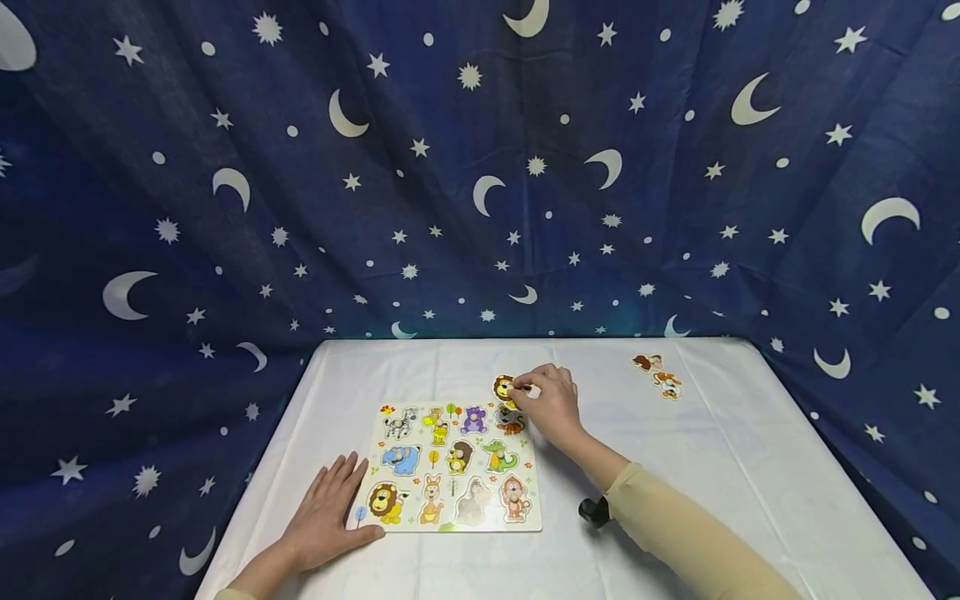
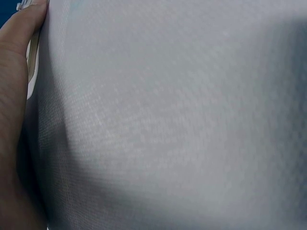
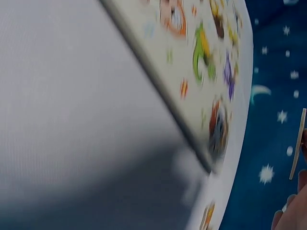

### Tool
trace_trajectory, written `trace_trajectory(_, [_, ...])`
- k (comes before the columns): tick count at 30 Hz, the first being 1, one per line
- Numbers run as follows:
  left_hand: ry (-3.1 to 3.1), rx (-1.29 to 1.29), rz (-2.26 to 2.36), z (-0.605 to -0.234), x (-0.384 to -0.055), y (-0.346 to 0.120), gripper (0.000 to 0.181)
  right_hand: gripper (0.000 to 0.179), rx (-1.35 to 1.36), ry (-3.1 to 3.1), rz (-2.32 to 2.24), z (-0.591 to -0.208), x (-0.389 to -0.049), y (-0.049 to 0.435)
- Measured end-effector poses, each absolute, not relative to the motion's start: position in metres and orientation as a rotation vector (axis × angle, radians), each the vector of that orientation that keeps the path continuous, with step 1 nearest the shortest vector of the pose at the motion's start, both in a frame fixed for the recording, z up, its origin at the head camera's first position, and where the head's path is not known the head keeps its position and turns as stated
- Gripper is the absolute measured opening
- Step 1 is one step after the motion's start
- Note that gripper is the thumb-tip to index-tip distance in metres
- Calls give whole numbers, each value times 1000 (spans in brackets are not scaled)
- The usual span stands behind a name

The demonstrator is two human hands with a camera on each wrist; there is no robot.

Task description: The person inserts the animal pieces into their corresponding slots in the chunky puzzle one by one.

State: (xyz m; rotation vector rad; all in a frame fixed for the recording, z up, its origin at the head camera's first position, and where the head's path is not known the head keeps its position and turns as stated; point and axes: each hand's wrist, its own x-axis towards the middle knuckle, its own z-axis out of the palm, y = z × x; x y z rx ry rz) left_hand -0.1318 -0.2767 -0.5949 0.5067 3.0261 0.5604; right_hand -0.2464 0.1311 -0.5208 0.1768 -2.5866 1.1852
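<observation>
A wooden animal puzzle board [image 1: 420,525] lies on the table. My right hand [image 1: 553,408] pinches a lion piece [image 1: 503,387] above the board's back right corner, beside the tiger picture [image 1: 512,422]. In the right wrist view, the piece [image 3: 298,146] shows edge-on as a thin strip, clear of the table, with the fingers [image 3: 293,211] at the frame's edge. My left hand [image 1: 324,510] rests with spread fingers at the board's front left corner, its thumb along the front edge. The board's front row shows a lion picture [image 1: 385,502], kangaroo, gorilla and monkey.
Two loose animal pieces lie at the back right: a brown one [image 1: 648,362] and a tiger piece [image 1: 667,385]. A black device [image 1: 595,511] sits by the right wrist. A dark blue curtain [image 1: 450,208] with moons and stars hangs behind the white-covered table [image 1: 675,450].
</observation>
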Motion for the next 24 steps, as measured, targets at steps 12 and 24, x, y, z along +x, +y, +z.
trace_trajectory(12, [3028, 515, 567, -595, -132, -277, 115, 5, 386, -2602, 1234, -524, -221, 77])
trace_trajectory(24, [3084, 569, 578, -596, -131, -277, 112, 7, 476, -2639, 1193, -529, -205, 36])
